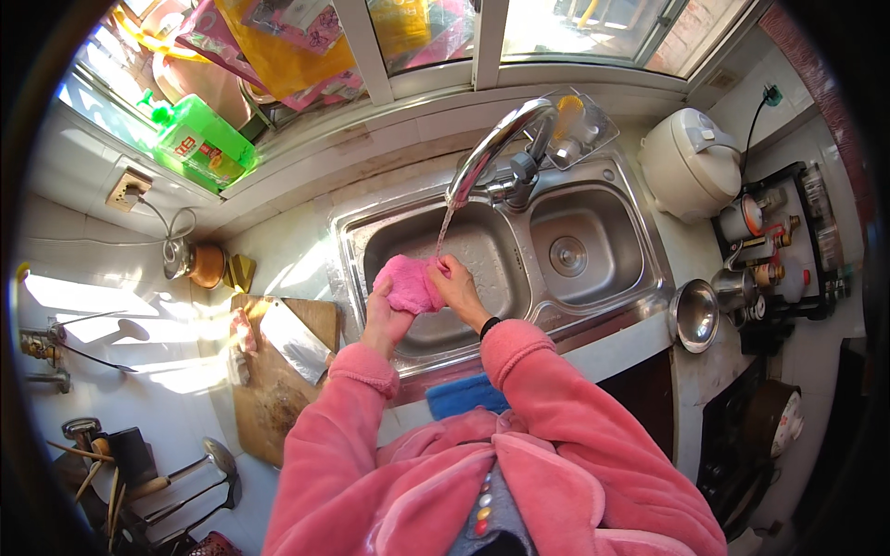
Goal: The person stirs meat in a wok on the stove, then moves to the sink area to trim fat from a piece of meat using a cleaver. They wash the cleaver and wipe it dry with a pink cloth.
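A pink cloth [410, 283] is spread between my two hands over the left basin of the stainless steel double sink [487, 243]. My left hand [386, 316] grips its left side, and my right hand [457, 286] pinches its right edge. Water runs in a thin stream from the chrome faucet [502, 142] down to the cloth's right edge, by my right fingers. The underside of the cloth and some of my fingertips are hidden.
Left of the sink, a cleaver [295, 340] and raw meat [243, 332] lie on a wooden cutting board [268, 403]. A green detergent bottle [205, 144] stands by the window. At the right are a rice cooker [690, 165] and a metal bowl [695, 316].
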Demonstrator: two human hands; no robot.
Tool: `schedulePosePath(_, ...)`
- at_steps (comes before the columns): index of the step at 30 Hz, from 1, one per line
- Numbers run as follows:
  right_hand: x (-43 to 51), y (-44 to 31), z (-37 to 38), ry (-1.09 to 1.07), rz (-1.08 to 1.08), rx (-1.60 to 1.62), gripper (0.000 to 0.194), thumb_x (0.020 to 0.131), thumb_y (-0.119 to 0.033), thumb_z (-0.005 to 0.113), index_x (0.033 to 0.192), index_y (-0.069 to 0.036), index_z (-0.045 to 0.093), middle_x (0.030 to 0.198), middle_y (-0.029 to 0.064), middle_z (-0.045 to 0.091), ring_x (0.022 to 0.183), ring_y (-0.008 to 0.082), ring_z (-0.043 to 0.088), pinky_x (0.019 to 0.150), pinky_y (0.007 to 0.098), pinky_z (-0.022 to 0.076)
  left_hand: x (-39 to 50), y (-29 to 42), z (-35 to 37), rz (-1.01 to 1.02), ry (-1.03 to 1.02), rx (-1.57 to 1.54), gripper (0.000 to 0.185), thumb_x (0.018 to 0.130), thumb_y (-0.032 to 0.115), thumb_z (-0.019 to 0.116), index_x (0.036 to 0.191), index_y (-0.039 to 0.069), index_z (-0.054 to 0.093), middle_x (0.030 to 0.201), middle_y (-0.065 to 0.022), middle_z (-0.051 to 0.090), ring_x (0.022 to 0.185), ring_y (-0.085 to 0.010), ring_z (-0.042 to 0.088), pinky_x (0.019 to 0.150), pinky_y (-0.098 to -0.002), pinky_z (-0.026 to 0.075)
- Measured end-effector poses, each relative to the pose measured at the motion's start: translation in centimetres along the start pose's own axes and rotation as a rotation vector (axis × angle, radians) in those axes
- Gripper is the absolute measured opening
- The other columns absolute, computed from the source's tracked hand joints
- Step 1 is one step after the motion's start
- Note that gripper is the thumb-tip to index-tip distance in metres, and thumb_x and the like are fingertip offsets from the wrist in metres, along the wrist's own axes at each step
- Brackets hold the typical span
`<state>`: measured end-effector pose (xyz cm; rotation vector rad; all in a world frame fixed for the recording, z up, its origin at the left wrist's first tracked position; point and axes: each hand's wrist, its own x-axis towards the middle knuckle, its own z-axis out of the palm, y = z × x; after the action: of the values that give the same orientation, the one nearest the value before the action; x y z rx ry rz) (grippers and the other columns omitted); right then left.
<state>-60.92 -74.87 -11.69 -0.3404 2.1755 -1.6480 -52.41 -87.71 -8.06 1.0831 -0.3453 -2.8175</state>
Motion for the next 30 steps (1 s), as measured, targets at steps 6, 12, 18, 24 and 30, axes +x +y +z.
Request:
schedulePosePath(6,-1.4,-1.2,1.3,0.072,-0.205,-0.318,0.025,0.096,-0.027,0.048,0.102,-0.004,0.054,0.094,0.0243,0.065,0.089,0.0451,0.062,0.074,0.0547,0.0470,-1.4,-2.3,1.5,0.003,-0.035,0.170,0.046,0.105,0.029,0.031,0.143,0.006,0.040,0.144,-0.0152,0.046,0.133,-0.0329,0.045,0.113,-0.0531,0.032)
schedulePosePath(12,1.5,2.0,-1.7,0.010,0.000,-0.224,0.028,0.092,-0.028,0.054,0.095,-0.001,0.057,0.087,0.0215,0.066,0.083,0.0399,0.064,0.073,0.0479,0.0491,-1.4,-1.2,-0.2,-0.049,-0.189,-0.010,0.046,0.104,0.024,0.028,0.143,0.003,0.040,0.145,-0.0171,0.045,0.134,-0.0352,0.043,0.115,-0.0536,0.029)
schedulePosePath(18,-2.0,-0.6,0.5,-0.109,-0.122,0.002,0.024,0.092,-0.025,0.060,0.090,-0.001,0.058,0.072,0.0108,0.058,0.068,0.0187,0.056,0.064,0.0344,0.0465,-0.4,-0.7,-0.9,-0.048,-0.067,-0.083,0.048,0.105,0.030,0.027,0.143,0.004,0.041,0.145,-0.0172,0.045,0.135,-0.0345,0.042,0.115,-0.0529,0.029)
schedulePosePath(24,-1.1,-0.6,1.3,0.026,-0.146,-0.361,0.020,0.096,-0.025,0.051,0.097,-0.005,0.053,0.081,0.0268,0.063,0.078,0.0444,0.062,0.067,0.0536,0.0460,-1.3,-1.6,-0.6,0.005,-0.120,0.096,0.047,0.104,0.029,0.030,0.144,0.007,0.041,0.148,-0.0137,0.043,0.135,-0.0349,0.041,0.113,-0.0559,0.030)
schedulePosePath(30,2.0,3.2,-1.9,-0.088,0.234,0.298,0.021,0.097,-0.023,0.055,0.100,-0.002,0.059,0.086,0.0013,0.060,0.080,0.0097,0.052,0.070,0.0274,0.0443,-1.4,0.5,-1.3,-0.095,-0.198,-0.084,0.047,0.102,0.030,0.037,0.143,0.007,0.041,0.148,-0.0154,0.042,0.138,-0.0359,0.037,0.115,-0.0568,0.026)
